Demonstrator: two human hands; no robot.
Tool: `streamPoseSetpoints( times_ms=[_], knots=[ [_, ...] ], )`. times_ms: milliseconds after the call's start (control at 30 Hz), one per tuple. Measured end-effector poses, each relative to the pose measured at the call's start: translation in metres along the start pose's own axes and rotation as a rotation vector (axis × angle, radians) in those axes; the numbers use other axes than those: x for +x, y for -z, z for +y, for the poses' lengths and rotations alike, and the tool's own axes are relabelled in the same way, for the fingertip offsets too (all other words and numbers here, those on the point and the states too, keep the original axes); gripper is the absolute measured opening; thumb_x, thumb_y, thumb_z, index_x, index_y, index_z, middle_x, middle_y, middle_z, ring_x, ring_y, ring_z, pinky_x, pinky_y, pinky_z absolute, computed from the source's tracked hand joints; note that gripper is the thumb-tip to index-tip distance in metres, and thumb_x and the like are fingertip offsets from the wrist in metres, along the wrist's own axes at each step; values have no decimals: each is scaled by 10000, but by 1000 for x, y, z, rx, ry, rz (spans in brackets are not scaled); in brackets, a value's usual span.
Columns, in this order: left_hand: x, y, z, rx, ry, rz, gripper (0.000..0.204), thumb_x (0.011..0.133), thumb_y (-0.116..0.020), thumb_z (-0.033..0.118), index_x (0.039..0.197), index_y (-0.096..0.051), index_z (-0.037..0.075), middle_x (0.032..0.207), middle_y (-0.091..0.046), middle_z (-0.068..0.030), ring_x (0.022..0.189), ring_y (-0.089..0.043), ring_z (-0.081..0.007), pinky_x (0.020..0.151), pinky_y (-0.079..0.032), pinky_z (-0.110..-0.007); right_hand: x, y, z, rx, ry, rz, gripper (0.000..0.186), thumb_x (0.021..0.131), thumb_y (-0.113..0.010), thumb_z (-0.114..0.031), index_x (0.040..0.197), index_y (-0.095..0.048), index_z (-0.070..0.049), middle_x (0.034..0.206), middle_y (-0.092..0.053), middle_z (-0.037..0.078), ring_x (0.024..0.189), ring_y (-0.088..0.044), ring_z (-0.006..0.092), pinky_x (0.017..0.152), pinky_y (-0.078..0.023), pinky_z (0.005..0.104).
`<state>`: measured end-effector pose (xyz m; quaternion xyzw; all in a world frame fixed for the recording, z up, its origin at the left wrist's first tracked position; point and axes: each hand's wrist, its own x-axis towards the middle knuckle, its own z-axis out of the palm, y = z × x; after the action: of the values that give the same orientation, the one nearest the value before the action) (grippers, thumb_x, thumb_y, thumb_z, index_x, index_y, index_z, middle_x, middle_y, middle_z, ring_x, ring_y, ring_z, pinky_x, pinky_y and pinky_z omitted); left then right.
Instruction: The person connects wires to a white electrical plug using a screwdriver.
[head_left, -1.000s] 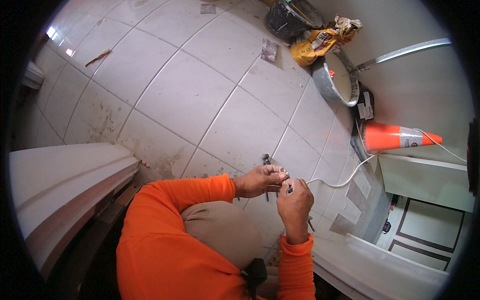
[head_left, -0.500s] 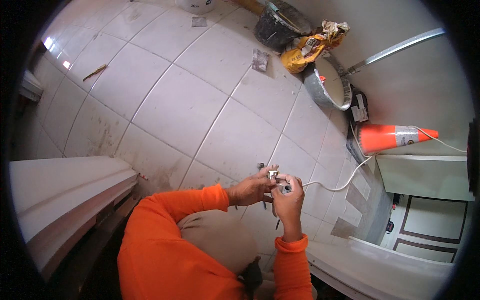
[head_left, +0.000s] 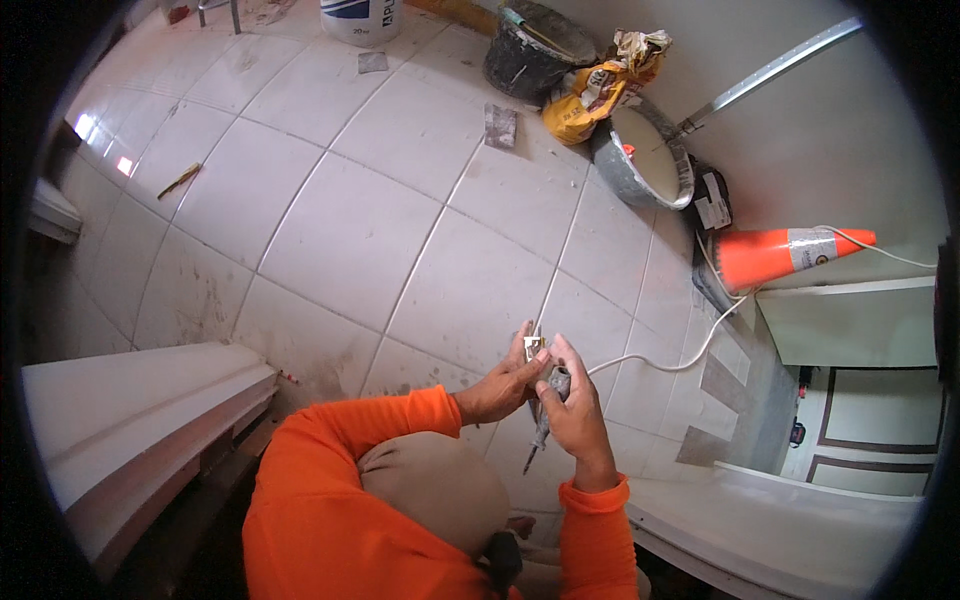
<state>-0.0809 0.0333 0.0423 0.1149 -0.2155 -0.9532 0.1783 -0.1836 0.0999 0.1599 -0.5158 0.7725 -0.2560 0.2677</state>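
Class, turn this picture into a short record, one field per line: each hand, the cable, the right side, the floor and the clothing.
Left hand: holds a small white fitting
Right hand: grips a grey-handled tool, its thin shaft pointing down
Cable: white, running from near the right hand toward the cone; its near end is hidden
Right side: dark bucket, yellow bag, grey tub, orange cone
Floor: pale tiles, stained in places
Clothing: orange sleeves
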Motion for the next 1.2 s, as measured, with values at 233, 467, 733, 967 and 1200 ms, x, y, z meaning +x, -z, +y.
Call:
streamPoseSetpoints(
  times_ms=[233,467,733,967,1200],
  knots=[
    [7,-2,15,-160,-53,61,639,1036,-252,616,1557,-123,269,1158,-610,-65,744,-515,-125,627,-418,-284,-8,24,-16,-45,-168,270,476,1028,-523,-209,1442,-402,-5,1151,-641,202,975,-669,289,783,-558,399],
    [9,-4,29,-32,-65,193,505,1049,-175,588,1315,-418,234,986,-658,-54,638,-521,-122,532,-412,-274,-17,56,-33,123,308,609,327,1028,-541,-190,1279,-450,-1,1196,-576,192,997,-692,266,642,-625,278],
    [2,-14,40,-60,-21,152,403,1071,-239,489,1302,-437,223,952,-671,-47,650,-530,-127,523,-382,-268,-22,53,-48,100,630,606,331,1033,-504,-179,1273,-365,3,1136,-555,245,989,-685,366,678,-662,331],
    [1,-14,38,-37,-42,122,416,1073,-229,474,1328,-435,218,958,-672,-51,671,-540,-133,527,-374,-267,-23,54,-51,109,646,567,320,1029,-501,-171,1264,-361,-4,1124,-553,252,978,-690,360,666,-676,315],
    [-2,-15,40,-10,-41,95,436,1074,-217,491,1319,-456,219,928,-650,-35,693,-536,-113,545,-410,-274,-24,52,-51,109,647,570,317,1031,-497,-170,1258,-363,5,1123,-550,247,980,-690,361,665,-675,310]
  ],
)
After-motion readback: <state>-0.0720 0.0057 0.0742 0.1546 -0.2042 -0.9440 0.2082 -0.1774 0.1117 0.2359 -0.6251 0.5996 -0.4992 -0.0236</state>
